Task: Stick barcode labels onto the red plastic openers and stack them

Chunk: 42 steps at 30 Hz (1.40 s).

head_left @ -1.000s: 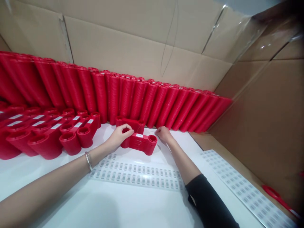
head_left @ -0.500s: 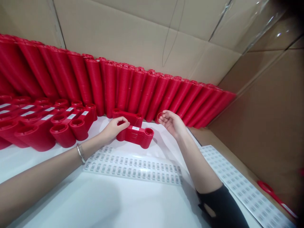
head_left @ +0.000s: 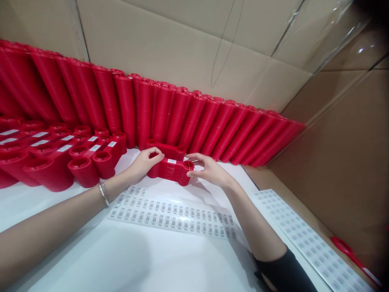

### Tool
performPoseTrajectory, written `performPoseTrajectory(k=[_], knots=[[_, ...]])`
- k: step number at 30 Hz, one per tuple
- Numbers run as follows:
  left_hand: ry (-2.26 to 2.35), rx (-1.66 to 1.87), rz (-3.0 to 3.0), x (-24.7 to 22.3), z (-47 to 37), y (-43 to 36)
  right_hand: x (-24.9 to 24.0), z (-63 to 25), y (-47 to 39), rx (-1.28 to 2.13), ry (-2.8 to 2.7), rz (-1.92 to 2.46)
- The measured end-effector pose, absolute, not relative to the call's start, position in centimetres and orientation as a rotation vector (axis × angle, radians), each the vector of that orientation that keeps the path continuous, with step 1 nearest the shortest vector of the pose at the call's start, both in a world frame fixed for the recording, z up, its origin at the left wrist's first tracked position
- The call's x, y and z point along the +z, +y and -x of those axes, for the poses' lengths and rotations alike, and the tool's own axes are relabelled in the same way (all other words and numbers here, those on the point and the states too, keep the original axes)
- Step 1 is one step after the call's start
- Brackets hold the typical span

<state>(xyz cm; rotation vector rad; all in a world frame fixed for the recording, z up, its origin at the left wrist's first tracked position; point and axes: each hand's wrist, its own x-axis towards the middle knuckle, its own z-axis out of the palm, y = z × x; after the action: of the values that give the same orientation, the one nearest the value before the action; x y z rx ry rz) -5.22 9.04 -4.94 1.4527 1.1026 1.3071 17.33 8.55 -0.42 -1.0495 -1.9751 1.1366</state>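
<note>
A short stack of red plastic parts [head_left: 170,171], with round hollow ends and a white barcode label on top, stands on the white table. My left hand [head_left: 146,164] is closed on its left end, thumb and fingers pinched over the rim. My right hand [head_left: 208,168] is at the right end, its thumb in front and its fingers behind. A thin tan rubber band [head_left: 189,165] crosses the right round opening between these fingertips; its exact path is hard to make out. Another red stack [head_left: 165,149] stands just behind.
A long row of tall red stacks [head_left: 179,117] leans along the cardboard wall [head_left: 170,44]. Labelled shorter stacks [head_left: 80,166] stand at the left. One barcode sticker sheet [head_left: 173,217] lies in front, another sheet [head_left: 306,231] at the right, near a red-handled object [head_left: 343,245].
My right hand has moved left and down to the stack, bringing the rubber band over its right end. My left hand keeps its hold on the left end.
</note>
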Motion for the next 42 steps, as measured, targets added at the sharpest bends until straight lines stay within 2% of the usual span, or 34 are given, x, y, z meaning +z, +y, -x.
performPoseTrajectory(k=[7,19,30,42], knots=[[1.105,1.318,-1.468,-5.1,5.5,9.2,-2.9,-17.0,9.0,1.095,-1.937,0.99],[1.065,1.316,-1.475,-5.1,5.9,9.1,-6.5,-16.0,7.1,0.948,-2.058,1.203],[1.03,1.335,-1.483,-5.0,6.2,8.8,-5.4,-15.7,5.7,0.88,-2.132,1.139],[1.216,1.407,-1.679,-4.4,6.7,8.9,-4.8,-14.5,4.5,1.078,-2.032,1.01]])
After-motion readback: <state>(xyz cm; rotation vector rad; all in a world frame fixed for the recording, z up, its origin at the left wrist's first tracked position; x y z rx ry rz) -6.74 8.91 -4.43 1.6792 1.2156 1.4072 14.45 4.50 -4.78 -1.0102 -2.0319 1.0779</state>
